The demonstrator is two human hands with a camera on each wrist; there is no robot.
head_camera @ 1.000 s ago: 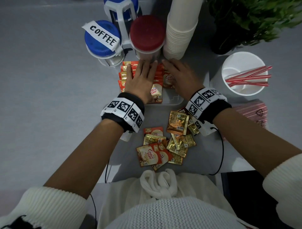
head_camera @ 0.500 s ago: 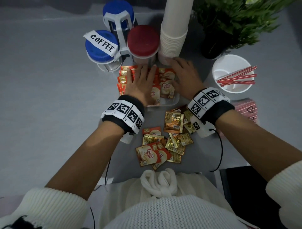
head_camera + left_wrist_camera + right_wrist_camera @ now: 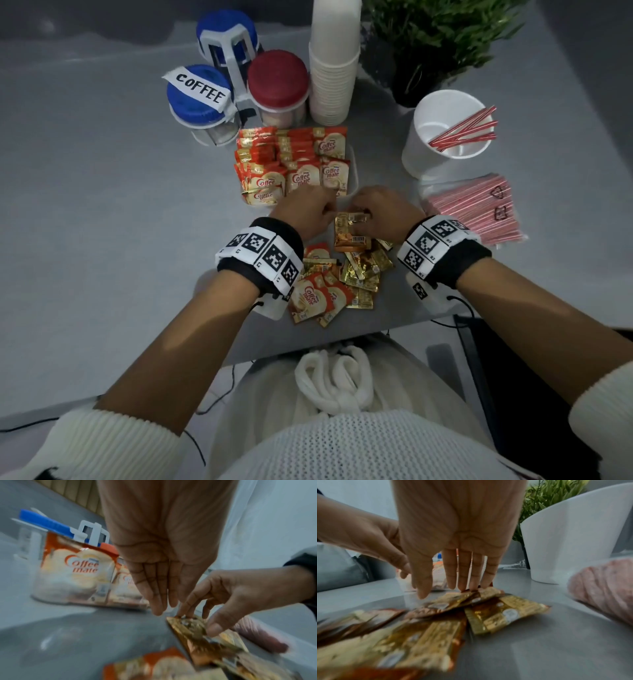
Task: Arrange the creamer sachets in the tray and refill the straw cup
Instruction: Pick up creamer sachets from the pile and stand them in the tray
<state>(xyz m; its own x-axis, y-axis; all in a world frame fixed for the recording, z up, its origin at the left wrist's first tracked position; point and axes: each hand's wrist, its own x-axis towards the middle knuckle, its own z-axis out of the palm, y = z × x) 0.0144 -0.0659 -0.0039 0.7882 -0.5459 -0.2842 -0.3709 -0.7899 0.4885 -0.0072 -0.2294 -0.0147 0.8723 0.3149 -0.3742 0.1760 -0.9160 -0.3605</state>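
Red and white creamer sachets (image 3: 298, 161) stand in rows in the clear tray (image 3: 355, 171); the left wrist view shows them upright (image 3: 73, 572). Nearer me lies a loose pile of sachets (image 3: 342, 277) (image 3: 419, 635). My right hand (image 3: 370, 214) (image 3: 453, 588) touches the far edge of a gold sachet (image 3: 352, 233) (image 3: 193, 630) (image 3: 447, 603) with nearly straight fingers. My left hand (image 3: 308, 212) (image 3: 161, 605) hovers beside it, fingers straight and together, holding nothing. The white straw cup (image 3: 424, 144) (image 3: 573, 534) holds a few red striped straws (image 3: 462, 130).
A wrapped pack of pink straws (image 3: 476, 209) (image 3: 604, 591) lies right of my hands. Behind the tray stand a blue-lidded jar labelled COFFEE (image 3: 198, 96), a red-lidded jar (image 3: 277, 78), a tall stack of paper cups (image 3: 334, 68) and a potted plant (image 3: 435, 41).
Both hands have drawn back from the tray's sachets toward me, to the top of the loose pile. The right fingers now touch a gold sachet.
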